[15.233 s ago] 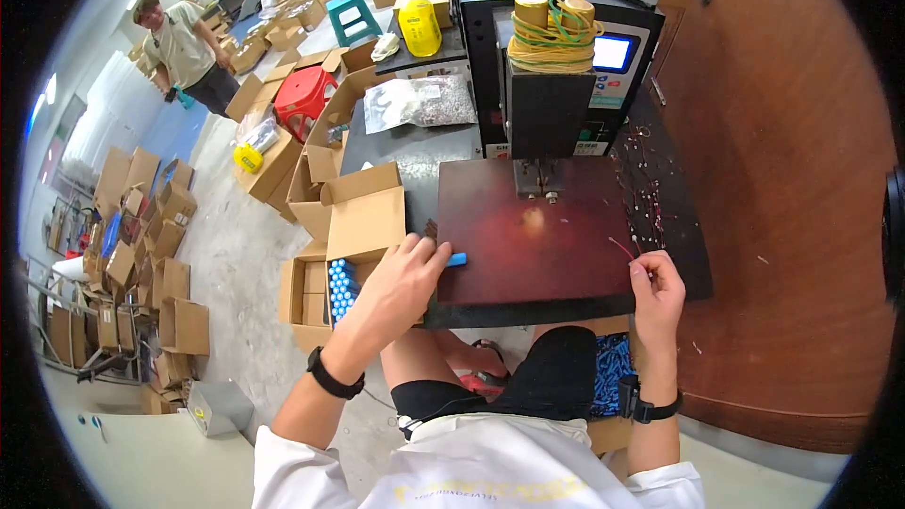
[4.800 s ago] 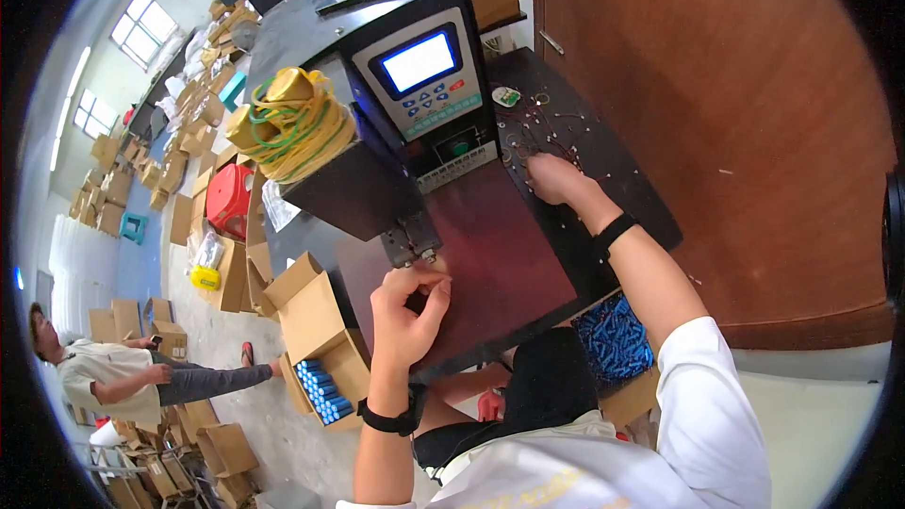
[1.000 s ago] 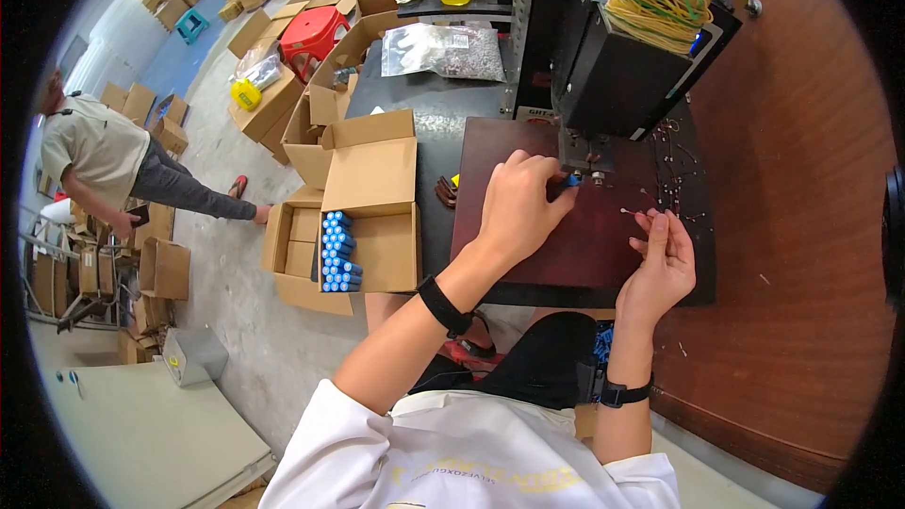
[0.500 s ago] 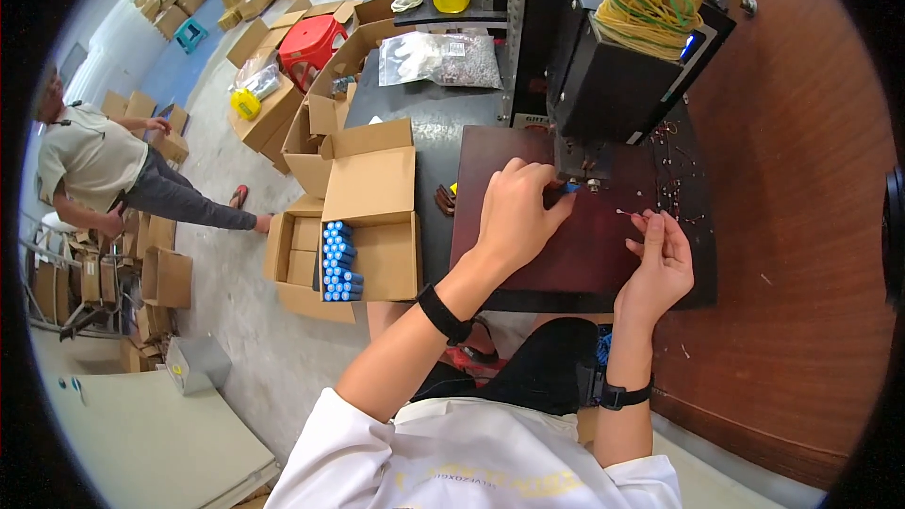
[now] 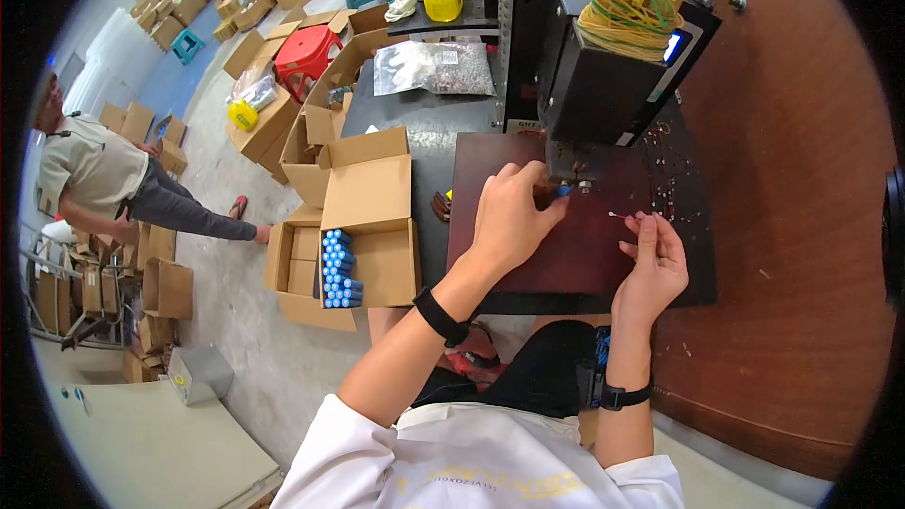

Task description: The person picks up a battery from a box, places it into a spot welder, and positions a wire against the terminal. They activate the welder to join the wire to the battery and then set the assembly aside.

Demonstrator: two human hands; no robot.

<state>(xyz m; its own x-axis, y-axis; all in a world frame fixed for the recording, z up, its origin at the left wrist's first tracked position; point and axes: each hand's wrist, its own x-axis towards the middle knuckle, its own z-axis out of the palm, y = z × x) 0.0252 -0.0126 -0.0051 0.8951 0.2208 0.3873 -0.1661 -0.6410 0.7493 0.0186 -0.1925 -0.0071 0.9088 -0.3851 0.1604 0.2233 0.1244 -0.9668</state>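
Blue cell (image 5: 564, 190): sits just beside the metal electrode tips (image 5: 585, 187), clamped in the fingers of the left hand (image 5: 509, 217), with a thin lead (image 5: 622, 217) now pinched by the right hand (image 5: 652, 254), away from the loose wires (image 5: 670, 193) reached into seconds ago, yet unjoined.

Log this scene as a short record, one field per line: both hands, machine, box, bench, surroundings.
Left hand: pinching a small blue cylinder beside the machine's metal tips
Right hand: holding a thin reddish wire with a small white end above the dark red flat board
Machine: black, boxy machine, yellow-green wire coil on top
Box: open brown cardboard box, blue cylinders along its left side
Bench: thin loose wires at right; clear plastic bag at back
Surroundings: co-worker in pale shirt, far left
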